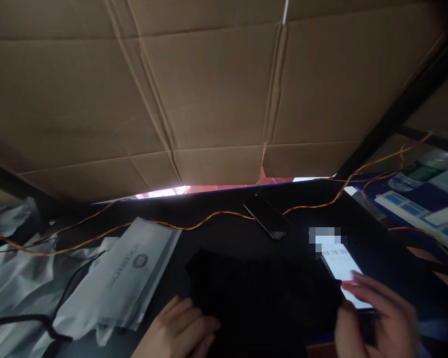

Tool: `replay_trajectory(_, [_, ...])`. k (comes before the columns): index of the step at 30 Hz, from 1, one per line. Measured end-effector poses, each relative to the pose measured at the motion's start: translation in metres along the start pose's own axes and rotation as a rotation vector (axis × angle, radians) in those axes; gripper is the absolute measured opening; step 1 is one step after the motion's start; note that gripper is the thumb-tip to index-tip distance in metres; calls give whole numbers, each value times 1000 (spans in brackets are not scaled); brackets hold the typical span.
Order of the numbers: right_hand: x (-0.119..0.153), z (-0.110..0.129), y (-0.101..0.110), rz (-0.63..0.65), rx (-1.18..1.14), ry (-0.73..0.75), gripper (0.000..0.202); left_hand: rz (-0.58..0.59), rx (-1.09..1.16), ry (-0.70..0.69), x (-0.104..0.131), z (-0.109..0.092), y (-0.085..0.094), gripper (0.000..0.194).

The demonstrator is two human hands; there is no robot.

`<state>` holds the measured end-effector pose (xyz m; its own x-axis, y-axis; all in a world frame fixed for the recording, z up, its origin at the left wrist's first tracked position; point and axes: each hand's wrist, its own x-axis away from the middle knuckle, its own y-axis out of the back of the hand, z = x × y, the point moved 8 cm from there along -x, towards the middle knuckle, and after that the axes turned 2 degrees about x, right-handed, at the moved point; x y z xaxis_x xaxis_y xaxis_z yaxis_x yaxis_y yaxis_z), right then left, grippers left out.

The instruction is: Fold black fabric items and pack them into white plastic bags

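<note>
A piece of black cloth [261,293] lies in front of me, its folds hard to make out against the dark table. At its left edge is my left hand [179,325], fingers curled together on the fabric; the fingertips are partly hidden. My right hand [381,315], slightly blurred, is over the lower part of a lit phone [341,271] with a timer on its white screen. Its thumb and fingers are apart, and the index fingertip is at the screen. Further back lies a second phone [265,216] with a dark screen.
Frosted zip bags [123,273] with printed lettering lie at the left, beside crumpled clear plastic [18,283]. A red-yellow twisted wire [216,214] crosses the table [194,204]. Cardboard [209,89] slopes overhead between dark frame bars. A plastic bottle [414,171] lies at the right.
</note>
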<state>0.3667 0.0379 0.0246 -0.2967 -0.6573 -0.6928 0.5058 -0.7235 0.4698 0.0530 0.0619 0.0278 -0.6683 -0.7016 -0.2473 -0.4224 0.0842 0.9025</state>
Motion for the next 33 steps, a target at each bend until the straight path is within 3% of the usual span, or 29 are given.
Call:
replay_trajectory(2, [-3, 34, -25, 268, -1, 253, 26, 6, -36, 68, -6, 9, -4, 29])
replay_trajectory(4, [3, 50, -49, 548, 24, 420, 34, -17, -97, 94, -9, 18, -8, 30])
replay_trajectory(6, [6, 44, -59, 690, 67, 450, 41, -74, -179, 114, -8, 31, -8, 40])
replay_trajectory(9, [-1, 16, -61, 785, 44, 302, 19, -106, -236, 137, -3, 49, -4, 46])
replay_trajectory(12, [-23, -3, -66, 786, -59, 118, 6, -85, -212, 145, -8, 60, 8, 36])
replay_trajectory(14, [-46, 0, -73, 669, -75, 81, 12, -150, -241, 166, -18, 64, 27, 30])
replay_trajectory(17, [-75, 16, -81, 417, 22, 84, 24, -367, -359, 263, -34, 61, 56, 31])
replay_trajectory(19, [-77, 33, -81, 304, 56, 128, 30, -442, -393, 283, -38, 48, 58, 34])
replay_trajectory(20, [-71, 44, -82, 309, 42, 181, 31, -426, -378, 255, -39, 39, 50, 35])
replay_trajectory(22, [-45, 64, -89, 469, -15, 324, 36, -318, -324, 144, -34, 18, 24, 35])
replay_trajectory(24, [-7, 73, -97, 674, -5, 454, 46, -187, -343, 52, -21, 5, -7, 47])
replay_trajectory(27, [37, 70, -110, 842, 32, 515, 66, -100, -454, 28, 2, 11, -36, 73])
replay_trajectory(30, [47, 65, -125, 926, 48, 446, 70, -18, -432, 72, 8, 33, -43, 76])
replay_trajectory(33, [32, 72, -124, 927, 8, 399, 67, -16, -379, 104, 7, 46, -25, 77])
